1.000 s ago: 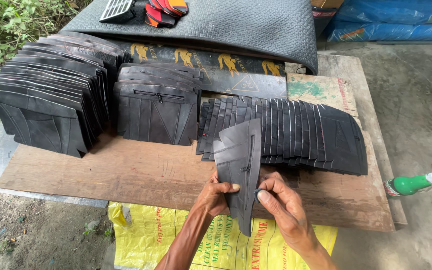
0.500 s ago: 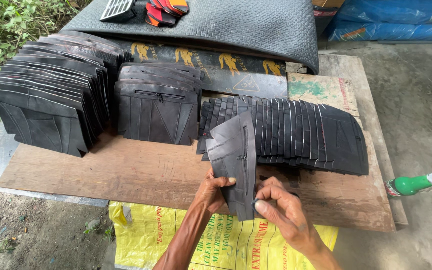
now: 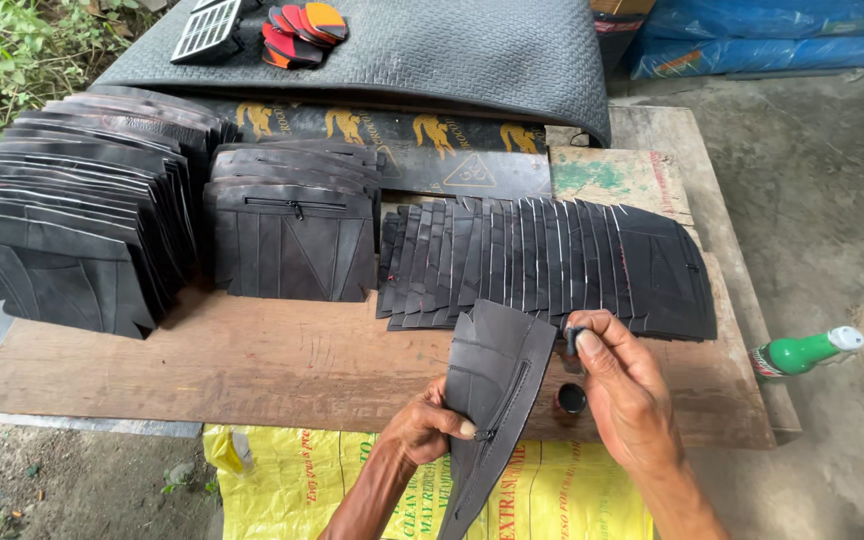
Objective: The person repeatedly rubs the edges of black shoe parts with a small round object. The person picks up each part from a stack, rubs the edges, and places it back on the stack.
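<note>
1. Black zipper piece (image 3: 497,400) is at the near edge of the board (image 3: 252,370), standing tilted so its zipper side turns to me.
2. My left hand (image 3: 422,428) is closed on its left edge, thumb on the front, to keep it steady.
3. My right hand (image 3: 627,395) pinches a small dark thing (image 3: 574,340) at the piece's upper right edge; I cannot tell what it is.
4. Just beside sits a small round black pot (image 3: 572,398), near for easy reach.
5. Behind, a fanned row of pieces (image 3: 552,260) lies flat; two upright stacks (image 3: 82,240) stand at the left.
6. One green bottle (image 3: 802,352) lies off the right edge.
</note>
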